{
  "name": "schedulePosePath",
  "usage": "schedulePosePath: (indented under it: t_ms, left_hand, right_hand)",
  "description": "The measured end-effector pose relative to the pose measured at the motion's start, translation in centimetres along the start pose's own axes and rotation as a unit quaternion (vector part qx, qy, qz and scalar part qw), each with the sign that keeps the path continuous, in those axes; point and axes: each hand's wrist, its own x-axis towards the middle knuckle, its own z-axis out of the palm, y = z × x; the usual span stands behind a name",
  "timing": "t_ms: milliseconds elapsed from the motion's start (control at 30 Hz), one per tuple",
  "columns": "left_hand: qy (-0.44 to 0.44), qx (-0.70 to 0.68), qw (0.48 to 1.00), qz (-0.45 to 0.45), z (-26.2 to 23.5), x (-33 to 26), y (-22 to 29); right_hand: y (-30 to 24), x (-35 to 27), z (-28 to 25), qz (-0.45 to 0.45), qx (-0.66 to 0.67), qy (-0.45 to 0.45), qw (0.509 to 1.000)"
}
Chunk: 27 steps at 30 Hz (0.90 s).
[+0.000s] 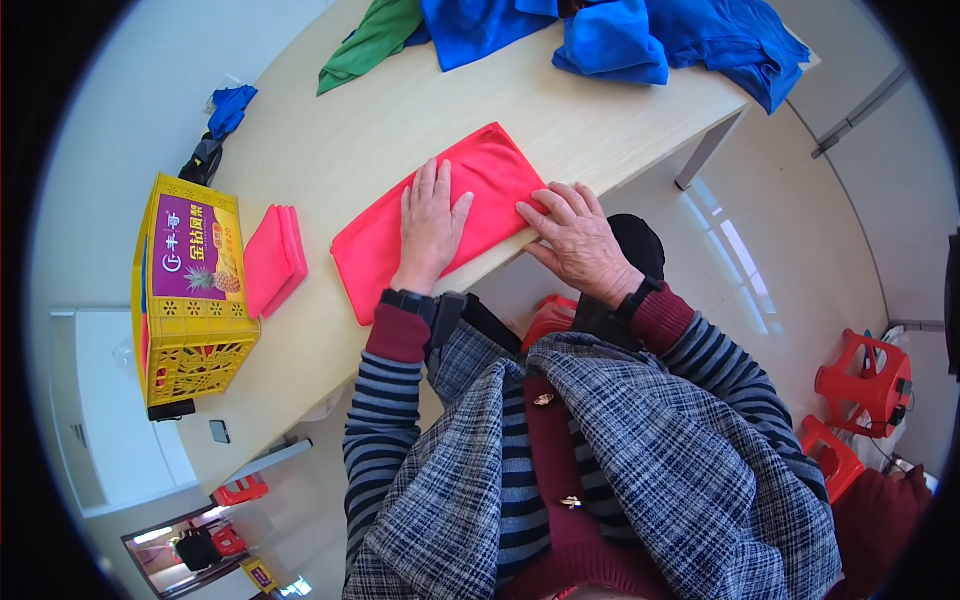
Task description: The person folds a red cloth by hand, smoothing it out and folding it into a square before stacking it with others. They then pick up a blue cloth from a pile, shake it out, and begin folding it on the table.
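Observation:
A bright pink-red cloth point(490, 165), folded into a long rectangle, lies flat at a slant near the table's front edge. My left hand point(432, 225) rests palm down on its middle, fingers stretched out and thumb apart. At the cloth's right end, my right hand point(580, 240) touches the edge with slightly bent fingertips, its thumb held apart; neither hand grips anything. To the left, a small stack of folded pink-red cloths point(275, 262) sits against a yellow plastic crate point(205, 325) with a purple panel showing a pineapple.
Blue cloths point(610, 45) and a green cloth point(370, 45) lie along the far side of the pale wooden table point(290, 140). A phone point(220, 431) is at the near left. Red plastic stools point(865, 385) stand on the floor at right; another red stool point(550, 318) is beneath me.

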Motion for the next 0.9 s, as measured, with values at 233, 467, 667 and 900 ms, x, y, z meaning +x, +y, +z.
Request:
schedulePosePath:
  t_ms: [233,467,667,900]
  left_hand:
    - [-0.023,-0.009,1.000,0.015,-1.2,-3.9,0.1]
    - [-0.047,-0.026,0.999,0.009,-1.5,-4.8,-0.4]
    - [-0.053,-0.011,0.998,-0.017,-1.8,-6.6,-3.3]
    - [-0.029,0.038,0.994,-0.098,-2.6,-9.2,-8.3]
  right_hand:
    - [-0.8,4.1,-1.1,-0.011,0.069,0.013,0.997]
    - [-0.6,8.2,4.6,0.004,0.041,-0.040,0.998]
    - [-1.1,8.8,5.9,0.009,-0.031,-0.090,0.995]
    - [-1.1,9.7,5.9,0.043,-0.072,-0.087,0.993]
